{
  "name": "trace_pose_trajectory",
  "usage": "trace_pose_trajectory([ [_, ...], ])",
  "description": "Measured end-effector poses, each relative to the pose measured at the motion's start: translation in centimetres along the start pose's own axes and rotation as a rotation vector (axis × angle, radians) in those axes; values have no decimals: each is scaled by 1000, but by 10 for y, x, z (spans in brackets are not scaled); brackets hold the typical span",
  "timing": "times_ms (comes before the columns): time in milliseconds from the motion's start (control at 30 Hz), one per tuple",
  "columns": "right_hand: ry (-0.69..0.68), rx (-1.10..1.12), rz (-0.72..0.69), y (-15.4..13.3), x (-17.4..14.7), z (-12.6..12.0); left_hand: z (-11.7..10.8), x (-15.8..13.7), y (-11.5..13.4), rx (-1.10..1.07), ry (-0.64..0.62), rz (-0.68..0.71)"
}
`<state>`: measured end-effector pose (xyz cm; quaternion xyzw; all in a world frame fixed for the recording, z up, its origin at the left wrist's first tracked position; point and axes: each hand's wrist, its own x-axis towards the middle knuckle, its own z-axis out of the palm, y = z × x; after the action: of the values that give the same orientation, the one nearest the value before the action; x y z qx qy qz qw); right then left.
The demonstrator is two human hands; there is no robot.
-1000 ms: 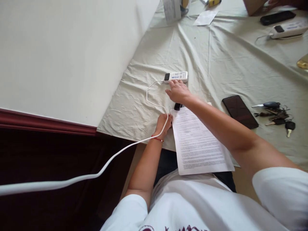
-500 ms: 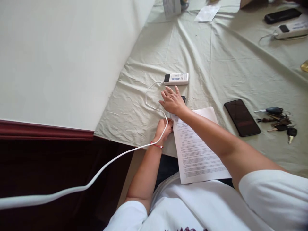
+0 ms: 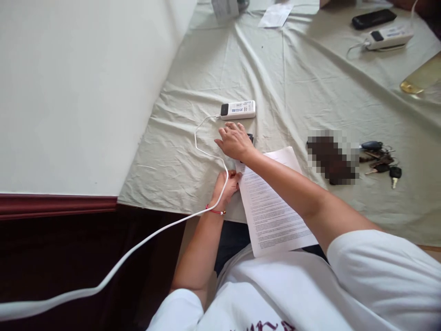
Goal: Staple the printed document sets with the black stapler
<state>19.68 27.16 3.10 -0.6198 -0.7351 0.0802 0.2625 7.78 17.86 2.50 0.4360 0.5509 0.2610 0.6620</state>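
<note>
A stack of printed paper (image 3: 272, 202) lies at the table's near edge, its lower end by my white shirt. Beside its upper left edge, my left hand (image 3: 225, 186), with a red string bracelet at the wrist, is closed on the sheets between thumb and fingers. My right hand (image 3: 234, 141) lies palm down just beyond the paper's top left corner, fingers spread. Under its palm is a black object, perhaps a stapler (image 3: 251, 137), mostly hidden. A white power bank (image 3: 238, 110) lies just past my right fingertips, with a white cable (image 3: 195, 137) plugged in.
On the pale green cloth (image 3: 179, 151) to the right are a pixelated dark phone (image 3: 332, 158) and a bunch of keys (image 3: 381, 161). Farther back lie a black case (image 3: 374, 19), another power bank (image 3: 389, 37), a bottle (image 3: 422, 76) and a paper slip (image 3: 275, 15). The cable crosses over my left wrist.
The view has shifted, so things on the table appear farther left and more of the bottle shows. My hands keep nearly the same places on the paper and the black object.
</note>
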Motion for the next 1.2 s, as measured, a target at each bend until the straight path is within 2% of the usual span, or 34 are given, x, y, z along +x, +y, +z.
trace_pose_trajectory([
  [100, 18, 89, 37, 2, 10, -9, 1, -2, 0, 5, 27, 4],
  [233, 106, 203, 81, 9, 8, -44, -2, -12, 4, 40, 64, 24],
  [300, 135, 213, 82, 16, -9, -64, -5, -20, 5, 42, 77, 36],
  [400, 121, 172, 148, 30, -53, -83, -13, -29, 0, 13, 87, 54],
  [533, 74, 89, 229, 53, -111, -80, -25, -40, -13, -39, 105, 81],
  [600, 23, 81, 216, 61, -129, -72, -30, -45, -18, -71, 101, 85],
  [700, -72, 106, 109, 66, -141, -66, -34, -53, -21, -104, 54, 84],
  [800, -158, 175, 55, 67, -141, -73, -35, -60, -20, -128, -18, 92],
  [900, -189, 336, 133, 70, -140, -91, -35, -62, -19, -166, -65, 104],
  [1033, -84, 777, 278, 76, -145, -111, -34, -56, -19, -257, -25, 133],
  [1133, -104, 1112, 387, 81, -152, -107, -30, -48, -20, -289, 37, 163],
  [1200, -123, 1222, 448, 83, -155, -96, -26, -42, -21, -276, 69, 195],
])
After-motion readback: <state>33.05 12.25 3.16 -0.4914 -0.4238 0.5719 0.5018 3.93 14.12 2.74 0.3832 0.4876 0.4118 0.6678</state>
